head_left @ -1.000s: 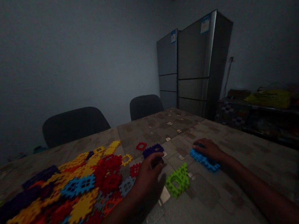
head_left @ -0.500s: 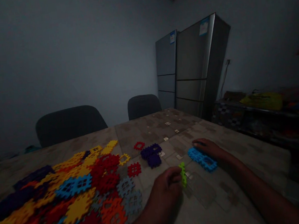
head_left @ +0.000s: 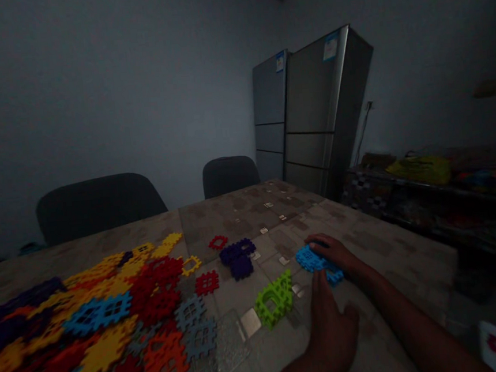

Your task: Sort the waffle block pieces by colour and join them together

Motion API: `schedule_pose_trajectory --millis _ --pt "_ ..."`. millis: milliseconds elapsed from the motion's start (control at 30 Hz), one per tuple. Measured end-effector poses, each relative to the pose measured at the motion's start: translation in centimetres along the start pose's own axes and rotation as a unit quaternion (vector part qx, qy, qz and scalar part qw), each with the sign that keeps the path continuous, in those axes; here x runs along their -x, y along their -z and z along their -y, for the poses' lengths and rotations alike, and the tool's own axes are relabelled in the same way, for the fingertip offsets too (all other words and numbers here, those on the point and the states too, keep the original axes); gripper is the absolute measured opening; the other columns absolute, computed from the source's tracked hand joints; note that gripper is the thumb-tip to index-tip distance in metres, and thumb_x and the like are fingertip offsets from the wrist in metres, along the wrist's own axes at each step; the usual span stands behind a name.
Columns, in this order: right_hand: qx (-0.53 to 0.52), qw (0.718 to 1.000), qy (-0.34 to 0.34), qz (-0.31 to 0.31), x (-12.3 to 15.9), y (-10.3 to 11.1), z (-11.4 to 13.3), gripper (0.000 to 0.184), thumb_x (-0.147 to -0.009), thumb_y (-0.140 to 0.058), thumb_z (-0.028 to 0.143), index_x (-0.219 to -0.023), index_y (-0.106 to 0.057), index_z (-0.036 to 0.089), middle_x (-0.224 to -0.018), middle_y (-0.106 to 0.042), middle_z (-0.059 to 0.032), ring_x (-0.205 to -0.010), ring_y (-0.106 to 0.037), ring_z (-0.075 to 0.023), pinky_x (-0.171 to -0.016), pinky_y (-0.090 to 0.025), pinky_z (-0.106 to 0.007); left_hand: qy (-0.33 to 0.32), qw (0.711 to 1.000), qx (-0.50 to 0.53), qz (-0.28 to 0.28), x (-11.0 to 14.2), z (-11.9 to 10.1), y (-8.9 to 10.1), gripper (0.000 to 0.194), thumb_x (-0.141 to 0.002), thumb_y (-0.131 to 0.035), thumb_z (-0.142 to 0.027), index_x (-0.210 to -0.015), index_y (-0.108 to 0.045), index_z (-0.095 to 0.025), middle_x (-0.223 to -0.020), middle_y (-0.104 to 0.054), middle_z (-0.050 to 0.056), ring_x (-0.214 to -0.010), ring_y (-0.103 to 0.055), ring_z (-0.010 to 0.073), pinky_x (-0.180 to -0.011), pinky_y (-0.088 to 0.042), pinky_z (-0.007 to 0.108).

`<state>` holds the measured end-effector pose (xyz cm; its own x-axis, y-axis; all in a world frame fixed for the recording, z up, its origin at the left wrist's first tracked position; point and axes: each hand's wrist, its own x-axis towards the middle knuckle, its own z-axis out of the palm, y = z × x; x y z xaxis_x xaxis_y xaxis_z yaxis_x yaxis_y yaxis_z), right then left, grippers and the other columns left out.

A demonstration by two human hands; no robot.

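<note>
Two joined sky-blue interlocking plastic plates (head_left: 309, 259) lie on the table, partly covered by my hands. My right hand (head_left: 338, 256) rests along their far right side, fingers stretched over the edge; its thumb is hidden. From the near side my left hand (head_left: 332, 329) reaches toward the same plates, fingers extended and thumb apart, holding nothing. The fingertips overlap the blue plates, but I cannot tell whether they touch. Left of that hand stands a lime-green piece of joined toothed plates (head_left: 275, 301), free of both hands.
A heap of toothed plates in red (head_left: 157, 289), yellow (head_left: 108, 351), orange (head_left: 166, 364) and other colours covers the table's left side. Joined purple plates (head_left: 239, 259) and a small red plate (head_left: 207, 282) lie mid-table. Two chairs (head_left: 230, 176) stand behind, near tall refrigerators (head_left: 310, 105).
My left hand has let go of the lime-green piece and moved right to the blue plates, its fingers now extended. My right hand stays by the blue plates. The view has turned slightly right.
</note>
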<state>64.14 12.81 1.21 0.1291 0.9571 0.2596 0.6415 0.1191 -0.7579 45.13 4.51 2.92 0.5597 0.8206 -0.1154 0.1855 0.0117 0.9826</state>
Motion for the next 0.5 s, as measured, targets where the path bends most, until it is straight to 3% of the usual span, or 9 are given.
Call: schedule_pose_trajectory --millis 267,500 --pt "0.004 1.0 -0.008 -0.009 0.0 -1.4 0.9 0.04 -0.081 -0.059 0.05 -0.104 -0.075 0.02 -0.115 -0.073 -0.0103 -0.112 -0.065 -0.0298 -0.101 -0.049 -0.043 0.004 1.0 0.019 -0.002 0.3 1.7 0.5 0.088 -0.076 -0.058 -0.013 -0.158 -0.027 -0.007 -0.167 -0.021 0.014 -0.154 -0.02 0.0295 -0.126 -0.016 0.039" --pt "0.074 0.993 -0.071 -0.051 1.1 1.2 2.3 0.045 -0.086 -0.05 0.047 -0.115 -0.072 0.02 -0.114 -0.074 -0.0128 -0.105 -0.068 -0.0329 -0.092 -0.053 -0.047 -0.02 1.0 0.011 0.016 0.9 1.9 1.1 0.087 -0.073 -0.058 -0.01 -0.156 -0.032 -0.005 -0.166 -0.024 0.015 -0.154 -0.02 0.0283 -0.127 -0.016 0.037"
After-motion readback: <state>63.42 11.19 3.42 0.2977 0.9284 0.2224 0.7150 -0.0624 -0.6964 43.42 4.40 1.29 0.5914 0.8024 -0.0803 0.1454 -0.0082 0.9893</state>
